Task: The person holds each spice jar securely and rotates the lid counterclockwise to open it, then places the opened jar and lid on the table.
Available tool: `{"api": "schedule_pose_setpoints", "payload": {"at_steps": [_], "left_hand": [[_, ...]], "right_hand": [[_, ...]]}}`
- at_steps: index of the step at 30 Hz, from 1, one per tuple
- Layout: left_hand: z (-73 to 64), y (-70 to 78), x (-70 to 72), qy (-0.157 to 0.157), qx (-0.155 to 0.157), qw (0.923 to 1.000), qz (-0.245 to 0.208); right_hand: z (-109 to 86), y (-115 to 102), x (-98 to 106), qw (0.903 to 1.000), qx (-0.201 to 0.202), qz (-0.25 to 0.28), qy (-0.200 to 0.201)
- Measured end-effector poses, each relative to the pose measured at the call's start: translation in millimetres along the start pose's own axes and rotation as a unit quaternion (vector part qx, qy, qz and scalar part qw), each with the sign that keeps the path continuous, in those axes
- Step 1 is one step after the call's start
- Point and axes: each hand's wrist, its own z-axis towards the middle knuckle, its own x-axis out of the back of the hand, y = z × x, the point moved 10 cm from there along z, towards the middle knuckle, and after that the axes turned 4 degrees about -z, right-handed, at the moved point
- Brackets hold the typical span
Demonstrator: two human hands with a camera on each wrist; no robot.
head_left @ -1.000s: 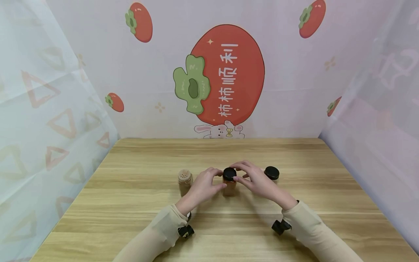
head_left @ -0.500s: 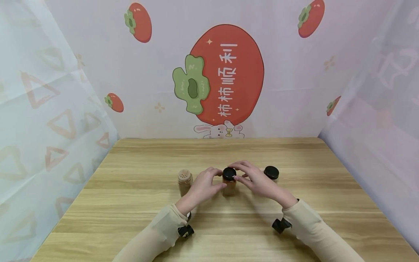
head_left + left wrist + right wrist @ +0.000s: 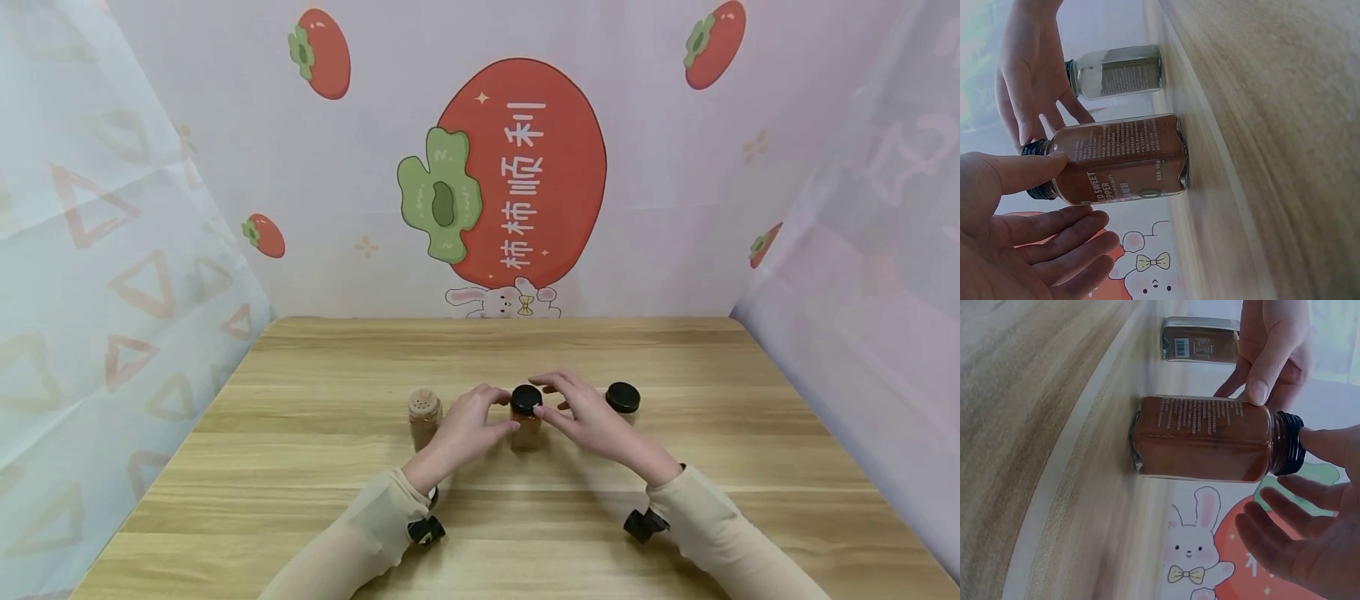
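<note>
A glass spice jar (image 3: 527,433) of red-brown powder stands upright on the table between both hands, its black screw lid (image 3: 527,400) on top. Part of its label reads "SWEET" in the left wrist view. My left hand (image 3: 472,425) holds the jar near its shoulder, thumb (image 3: 1035,170) on one side and fingers on the other. My right hand (image 3: 592,417) is at the lid: its thumb (image 3: 1325,442) touches the lid's edge, while the fingers (image 3: 1272,531) are spread just off the rim.
Left of the hands stands a second spice jar (image 3: 424,417) with a perforated shaker top showing. Another jar (image 3: 1124,72) with a black lid (image 3: 622,397) is behind the right hand. The wooden table (image 3: 337,358) meets a printed backdrop (image 3: 660,275).
The right hand's fingers have shifted slightly away from the lid and spread a little, the thumb staying at its edge. The left hand and the jar keep their place.
</note>
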Motion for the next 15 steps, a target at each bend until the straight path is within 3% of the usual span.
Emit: {"api": "schedule_pose_setpoints", "payload": {"at_steps": [8, 15], "left_hand": [[-0.1, -1.4, -0.5, 0.0, 0.003, 1.0, -0.008], [-0.2, 0.0, -0.1, 0.001, 0.0, 1.0, -0.009]], "right_hand": [[-1.1, 1.0, 4.9, 0.9985, -0.041, 0.01, 0.033], [-0.6, 8.0, 2.9, 0.996, -0.071, -0.014, 0.052]]}}
